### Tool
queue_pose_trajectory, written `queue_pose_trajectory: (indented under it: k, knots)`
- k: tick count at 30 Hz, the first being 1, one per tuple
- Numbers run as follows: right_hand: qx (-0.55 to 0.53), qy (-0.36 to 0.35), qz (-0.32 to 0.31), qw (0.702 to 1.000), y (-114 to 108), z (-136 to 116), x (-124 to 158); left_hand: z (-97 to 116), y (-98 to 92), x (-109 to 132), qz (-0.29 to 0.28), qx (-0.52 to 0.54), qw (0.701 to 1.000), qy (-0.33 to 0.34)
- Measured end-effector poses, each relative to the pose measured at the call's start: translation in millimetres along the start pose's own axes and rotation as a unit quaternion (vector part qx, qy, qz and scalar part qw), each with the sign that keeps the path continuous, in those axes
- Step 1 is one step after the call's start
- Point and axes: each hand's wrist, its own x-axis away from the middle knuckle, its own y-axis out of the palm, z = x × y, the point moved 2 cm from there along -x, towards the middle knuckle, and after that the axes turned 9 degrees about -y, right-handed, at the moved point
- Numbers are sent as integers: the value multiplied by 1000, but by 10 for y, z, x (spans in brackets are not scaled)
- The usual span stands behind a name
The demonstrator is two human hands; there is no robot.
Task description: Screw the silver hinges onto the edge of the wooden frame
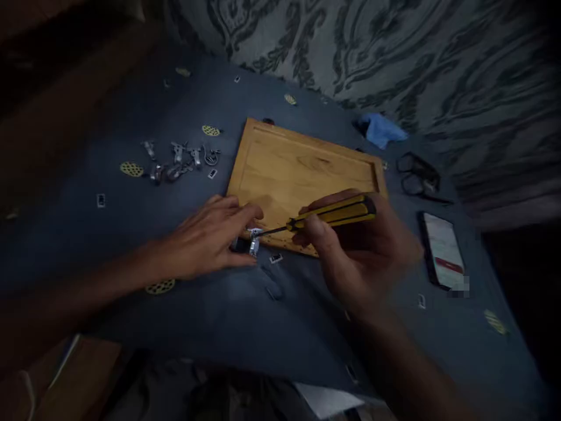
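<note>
My right hand is wrapped round the yellow and black handle of a screwdriver. The thin shaft points left, and its tip meets a small shiny metal fitting at the near left corner of a wooden board. Thumb and fingers of my left hand pinch around that fitting from the left; part of it is hidden behind the fingers. The board lies flat with a raised rim. A thin hook-shaped piece rests on the cloth just nearer than the fitting.
Several similar metal fittings lie in a loose group left of the board. Beyond its right side are a blue cloth, black-framed glasses and a phone with a lit screen. A patterned dark blue tablecloth covers the table.
</note>
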Motion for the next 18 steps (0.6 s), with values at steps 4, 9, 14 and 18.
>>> queue_pose_trajectory:
  k: [4,9,14,18]
  knots:
    - [3,-25,-22,999,5,-28,30,-18,41,0,10,5,1000,-8]
    - [35,-102,-76,991,-27,-116,16,-29,47,5,5,14,1000,-5]
    - [50,-134,-159,977,-36,-203,-21,-39,57,13,14,4,1000,-7]
    - [38,-152,-168,973,-37,-207,-18,-38,56,13,11,12,1000,0]
